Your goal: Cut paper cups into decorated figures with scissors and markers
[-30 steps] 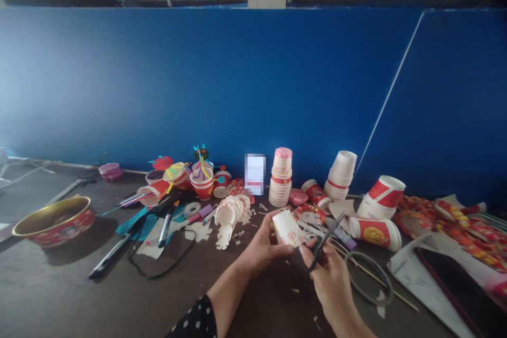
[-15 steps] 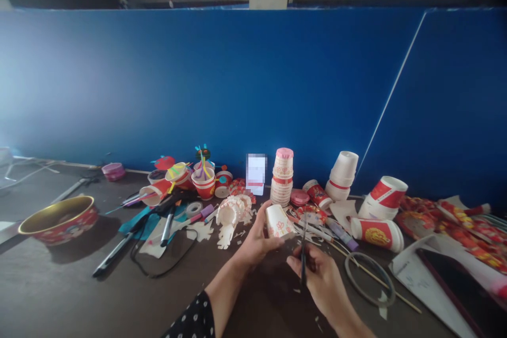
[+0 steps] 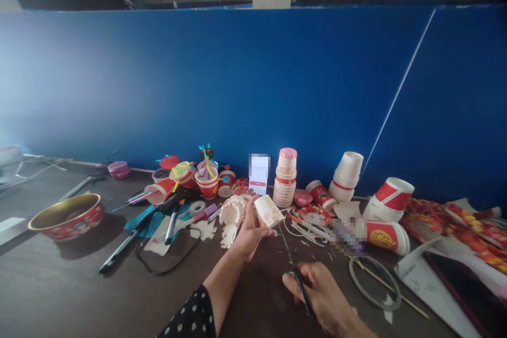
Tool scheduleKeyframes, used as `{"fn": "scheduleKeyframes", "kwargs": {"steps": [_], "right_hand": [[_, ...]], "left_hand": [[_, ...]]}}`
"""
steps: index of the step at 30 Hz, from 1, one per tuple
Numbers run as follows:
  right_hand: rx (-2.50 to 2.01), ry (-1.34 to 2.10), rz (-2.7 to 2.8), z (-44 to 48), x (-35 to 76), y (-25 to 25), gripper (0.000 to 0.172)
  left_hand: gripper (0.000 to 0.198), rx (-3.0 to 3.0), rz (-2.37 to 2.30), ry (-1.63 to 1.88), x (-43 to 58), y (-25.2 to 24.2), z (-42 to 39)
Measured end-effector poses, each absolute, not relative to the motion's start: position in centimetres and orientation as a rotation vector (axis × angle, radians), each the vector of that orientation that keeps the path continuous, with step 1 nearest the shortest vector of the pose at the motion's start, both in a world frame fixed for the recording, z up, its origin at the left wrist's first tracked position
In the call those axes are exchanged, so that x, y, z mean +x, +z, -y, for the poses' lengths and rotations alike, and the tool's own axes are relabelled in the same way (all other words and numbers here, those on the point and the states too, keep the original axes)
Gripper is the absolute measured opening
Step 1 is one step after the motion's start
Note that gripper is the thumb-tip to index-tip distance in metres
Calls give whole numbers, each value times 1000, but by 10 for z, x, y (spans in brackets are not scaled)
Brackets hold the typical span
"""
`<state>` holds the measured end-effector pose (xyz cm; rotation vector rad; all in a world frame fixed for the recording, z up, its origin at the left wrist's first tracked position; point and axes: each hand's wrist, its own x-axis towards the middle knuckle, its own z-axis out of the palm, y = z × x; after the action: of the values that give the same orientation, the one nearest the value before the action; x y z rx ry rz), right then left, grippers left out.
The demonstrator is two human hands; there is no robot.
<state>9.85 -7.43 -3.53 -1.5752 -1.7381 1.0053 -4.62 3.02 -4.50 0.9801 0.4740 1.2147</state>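
Note:
My left hand is wrapped round a white paper cup with a red flower print, tilted on its side. In my right hand are black-handled scissors, seen nearly edge-on. Their thin metal blades point up and left, with the tip close to or touching the cup's lower rim; contact is hard to make out. Left of the cup lies a white cut-paper piece with a toothed edge. Small paper scraps are scattered on the dark table round both hands.
A patterned red bowl stands at left. Decorated cups, a glue gun and a marker sit nearer. Behind are a lit phone and cup stacks; to the right, a tape ring and a dark tablet.
My left hand has turned the cup and brought it slightly up and left. My right hand has tilted the scissors so the blades now lean left, their tip at the cup's rim.

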Motion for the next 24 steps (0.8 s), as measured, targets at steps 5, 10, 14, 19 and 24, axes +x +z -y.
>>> {"fn": "scheduleKeyframes", "kwargs": {"steps": [5,10,14,19,24], "right_hand": [[-1651,862,1788,73,99,-41,41],[-1769,845,1765,73,99,-42,43],[-1749,825,1752,73,99,-41,44],[-1708,757,1743,71,97,-44,46],[-1674,735,1730,71,95,-46,46]], "left_hand": [[98,966,-481,1232,-49,-38,-28],[97,979,-490,1216,-49,-38,-26],[96,1011,-446,1164,-48,-43,-27],[91,1081,-413,1133,-43,-47,-25],[89,1098,-405,1122,-39,-43,-20]]}}
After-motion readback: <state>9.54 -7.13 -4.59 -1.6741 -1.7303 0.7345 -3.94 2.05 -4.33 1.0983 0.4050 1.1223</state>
